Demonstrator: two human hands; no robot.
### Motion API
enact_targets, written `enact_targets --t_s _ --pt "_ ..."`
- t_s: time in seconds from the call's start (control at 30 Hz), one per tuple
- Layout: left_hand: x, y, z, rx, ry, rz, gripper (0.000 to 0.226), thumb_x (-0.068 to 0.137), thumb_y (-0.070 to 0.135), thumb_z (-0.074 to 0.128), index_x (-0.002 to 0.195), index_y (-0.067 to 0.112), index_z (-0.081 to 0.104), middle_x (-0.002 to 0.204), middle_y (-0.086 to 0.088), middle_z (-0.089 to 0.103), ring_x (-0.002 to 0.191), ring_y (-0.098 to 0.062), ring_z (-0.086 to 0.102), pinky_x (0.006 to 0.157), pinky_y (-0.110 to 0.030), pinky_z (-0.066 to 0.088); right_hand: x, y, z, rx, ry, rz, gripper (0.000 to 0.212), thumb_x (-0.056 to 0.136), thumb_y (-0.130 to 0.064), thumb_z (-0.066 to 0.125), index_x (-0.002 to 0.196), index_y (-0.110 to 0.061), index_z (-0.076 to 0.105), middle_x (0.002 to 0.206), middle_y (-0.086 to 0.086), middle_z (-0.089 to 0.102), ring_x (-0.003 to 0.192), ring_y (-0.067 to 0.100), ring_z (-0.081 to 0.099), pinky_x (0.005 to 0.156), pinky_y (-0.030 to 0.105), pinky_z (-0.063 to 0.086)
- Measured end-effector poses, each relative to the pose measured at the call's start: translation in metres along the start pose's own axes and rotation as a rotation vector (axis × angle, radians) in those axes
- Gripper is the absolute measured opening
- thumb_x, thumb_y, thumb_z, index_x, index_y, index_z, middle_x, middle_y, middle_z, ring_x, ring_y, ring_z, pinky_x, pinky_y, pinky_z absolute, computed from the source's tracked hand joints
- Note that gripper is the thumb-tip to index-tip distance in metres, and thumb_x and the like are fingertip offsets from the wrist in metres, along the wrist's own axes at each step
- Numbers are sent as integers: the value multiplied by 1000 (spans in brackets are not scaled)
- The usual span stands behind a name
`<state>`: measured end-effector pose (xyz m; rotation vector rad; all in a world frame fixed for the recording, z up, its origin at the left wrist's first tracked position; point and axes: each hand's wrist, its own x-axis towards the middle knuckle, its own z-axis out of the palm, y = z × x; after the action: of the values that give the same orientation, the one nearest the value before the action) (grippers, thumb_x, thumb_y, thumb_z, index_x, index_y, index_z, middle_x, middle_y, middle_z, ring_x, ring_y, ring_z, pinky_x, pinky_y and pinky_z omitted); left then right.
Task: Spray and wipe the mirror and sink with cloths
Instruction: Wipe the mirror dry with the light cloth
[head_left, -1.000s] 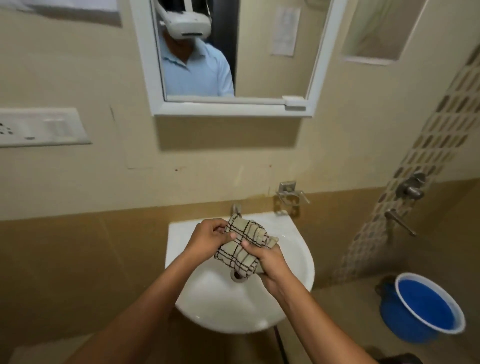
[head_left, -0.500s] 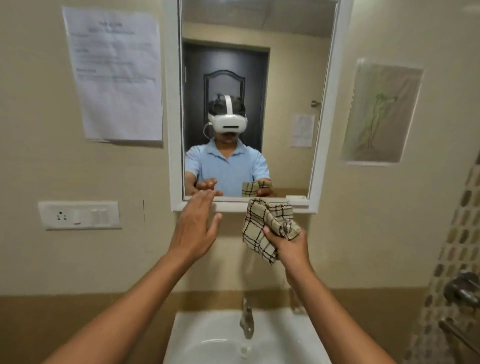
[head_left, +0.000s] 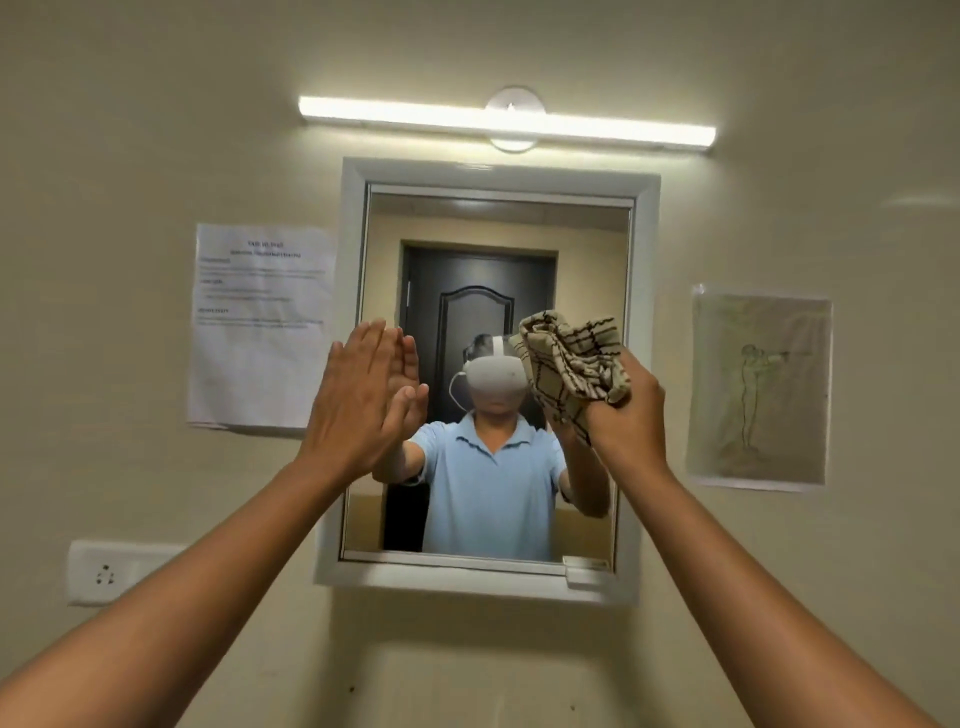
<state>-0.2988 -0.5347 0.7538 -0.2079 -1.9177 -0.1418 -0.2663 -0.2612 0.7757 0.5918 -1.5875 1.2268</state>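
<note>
A white-framed mirror (head_left: 488, 249) hangs on the beige wall straight ahead. My right hand (head_left: 626, 415) grips a bunched beige cloth with dark check lines (head_left: 571, 364) and holds it up against the right half of the glass. My left hand (head_left: 361, 402) is raised with straight fingers, flat at the mirror's left edge; whether it touches the glass I cannot tell. The sink is out of view below. No spray bottle is visible.
A tube light (head_left: 506, 122) glows above the mirror. A printed paper notice (head_left: 260, 327) is stuck to the wall at left, a sketch sheet (head_left: 758, 387) at right. A white socket plate (head_left: 111, 571) sits low left. A small white latch (head_left: 584, 571) sticks out of the frame's lower right.
Both hands rose from the sink to mirror height as my view tilted upward. The left hand let go of the cloth and opened flat; the right hand carried the cloth up to the glass.
</note>
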Motion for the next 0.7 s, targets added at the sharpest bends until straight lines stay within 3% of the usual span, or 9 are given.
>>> enact_targets --t_s 0.17,0.33,0.43,0.53,0.6,0.63,0.7 --pt "46 -17 -12 44 62 12 78 93 52 16 158 11 6 166 -8 -1 153 -21 -6 125 -44 0 57 -12 1 -195 101 -191 42 81 2 61 119 -18 62 100 6 72 89 20 68 72 39 60" --pt "89 -43 -10 140 161 30 73 98 43 26 158 10 1 166 -9 -7 153 -23 -10 124 -41 -7 100 -19 1 -595 305 -410 39 82 -2 68 119 -9 59 111 15 67 92 35 67 74 33 52" --pt "109 -53 -9 162 193 42 72 98 45 20 158 10 0 166 -9 -10 153 -22 -12 122 -37 -14 120 -7 12 -732 320 -407 52 84 -2 65 133 -11 52 136 16 56 121 36 57 95 45 52" --pt "120 -63 0 151 199 42 70 99 44 15 158 11 -2 166 -7 -10 153 -19 -14 122 -37 -15 123 12 33 -807 185 -339 70 83 -1 67 145 -17 40 151 13 40 141 34 35 112 52 36" --pt "123 -71 7 136 207 57 67 100 40 15 158 11 0 166 -8 -8 153 -20 -11 123 -38 -12 120 24 47 -801 117 -288 80 84 -15 68 152 -19 26 160 12 23 149 30 15 121 50 17" --pt "123 -74 9 126 210 67 66 100 37 17 158 10 1 166 -9 -6 153 -21 -9 123 -37 -12 119 29 52 -806 100 -270 84 87 -32 64 155 -19 17 163 10 13 151 28 4 123 47 6" --pt "122 -79 12 117 230 97 64 100 32 21 158 9 4 166 -10 -3 154 -23 -6 124 -36 -10 122 35 59 -848 108 -252 94 87 -70 40 156 -22 -1 164 5 -6 151 22 -11 121 44 -9"
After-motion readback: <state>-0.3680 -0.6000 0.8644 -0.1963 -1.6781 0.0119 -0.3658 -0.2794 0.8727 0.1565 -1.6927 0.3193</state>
